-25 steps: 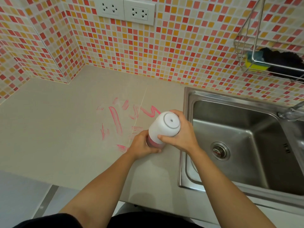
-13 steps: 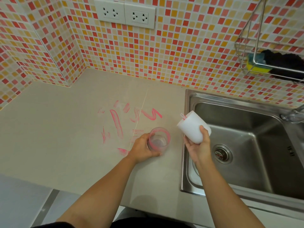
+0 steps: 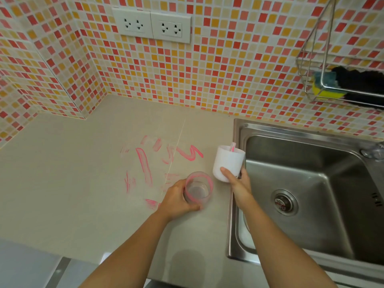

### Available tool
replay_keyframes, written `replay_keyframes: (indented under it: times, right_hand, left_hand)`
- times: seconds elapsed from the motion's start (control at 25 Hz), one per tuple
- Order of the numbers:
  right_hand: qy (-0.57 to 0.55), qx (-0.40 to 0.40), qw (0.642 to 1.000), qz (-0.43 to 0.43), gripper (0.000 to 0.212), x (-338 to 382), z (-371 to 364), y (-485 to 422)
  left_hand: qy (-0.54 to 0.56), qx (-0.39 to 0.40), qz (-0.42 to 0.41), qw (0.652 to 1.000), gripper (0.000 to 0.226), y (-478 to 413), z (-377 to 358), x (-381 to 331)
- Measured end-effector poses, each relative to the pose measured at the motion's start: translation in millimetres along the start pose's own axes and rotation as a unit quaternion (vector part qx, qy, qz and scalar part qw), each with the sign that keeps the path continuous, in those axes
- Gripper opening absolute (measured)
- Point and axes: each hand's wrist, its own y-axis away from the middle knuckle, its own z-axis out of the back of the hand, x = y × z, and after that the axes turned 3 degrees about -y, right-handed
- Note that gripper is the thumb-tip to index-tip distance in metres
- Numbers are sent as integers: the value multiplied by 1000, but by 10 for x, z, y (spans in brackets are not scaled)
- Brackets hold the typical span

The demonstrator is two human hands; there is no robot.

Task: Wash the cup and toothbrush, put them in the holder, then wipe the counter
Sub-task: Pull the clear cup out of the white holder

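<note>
Both forearms are bare, no sleeves, rings, watch or gloves visible.

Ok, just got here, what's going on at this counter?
A person stands at a counter beside a steel sink. The left hand grips a clear cup smeared with pink, standing on the counter. The right hand holds a white holder upright near the sink's edge, with a pink toothbrush poking out of it. Pink smears still mark the counter, so no wiping shows yet.
</note>
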Motion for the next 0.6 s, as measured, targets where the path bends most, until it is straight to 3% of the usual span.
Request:
replay_keyframes:
  times: [0.2,0.6]
  right_hand:
    - [173,45,981,72,82,-72,-157,-267]
    - [330,29,939,87,90,23,-248,-299]
  left_hand:
    - [-10,-7,0,1000,84,-23,-3,15]
    - [-27,-5,4,1000,85,-2,-4,-8]
